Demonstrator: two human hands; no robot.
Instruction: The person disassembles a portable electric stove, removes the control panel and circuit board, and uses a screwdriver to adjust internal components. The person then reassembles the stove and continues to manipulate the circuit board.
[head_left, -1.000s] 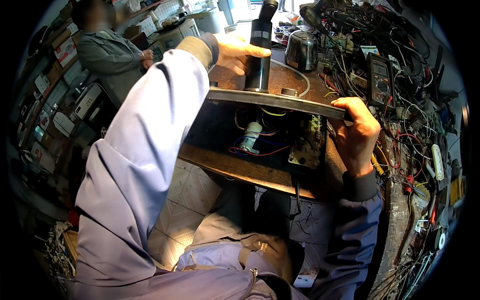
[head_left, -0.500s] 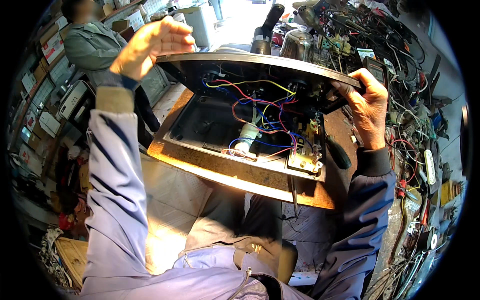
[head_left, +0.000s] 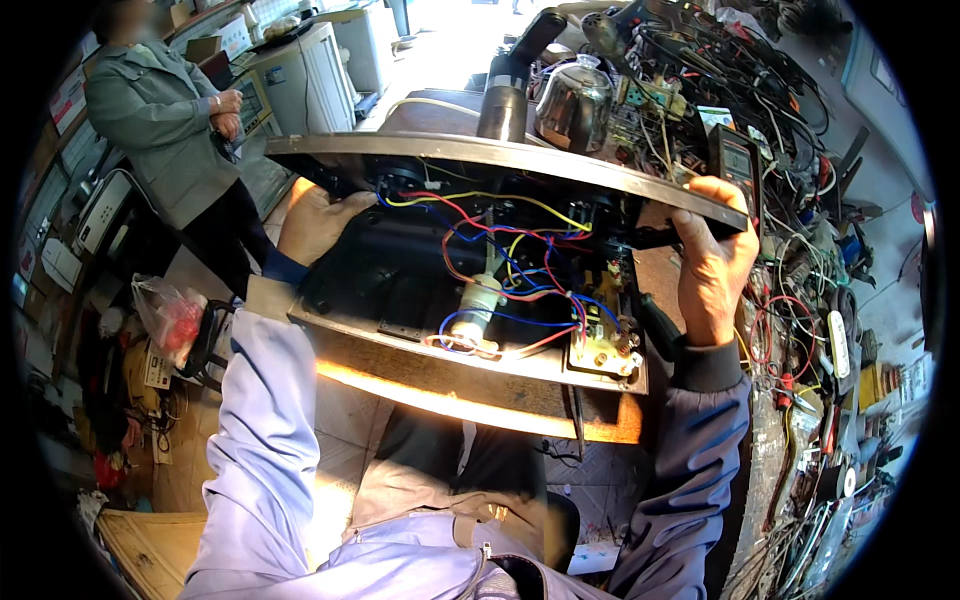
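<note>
An opened black appliance lies across a wooden board in front of me. Its raised lid [head_left: 480, 152] tilts up along the far side. My right hand [head_left: 715, 255] is closed on the lid's right end, thumb on the near face. My left hand [head_left: 318, 222] grips the left edge of the black base [head_left: 385, 270], thumb over the rim; its other fingers are hidden. Red, blue and yellow wires [head_left: 520, 232] run between lid and base. Inside the base sit a whitish cylindrical part [head_left: 478, 305] and a yellowish circuit board [head_left: 603, 350] at the right.
Behind the lid stand a shiny kettle [head_left: 575, 108] and a black cylindrical object [head_left: 505, 95]. A dark-handled tool [head_left: 657, 325] lies right of the base. Tangled cables [head_left: 740, 95] and a meter [head_left: 735, 155] crowd the right side. Another person [head_left: 165, 130] stands at the left.
My left hand has come down from above the lid to the base's left edge. The lid's left end sits lower and nearer, and my right hand still holds its right end.
</note>
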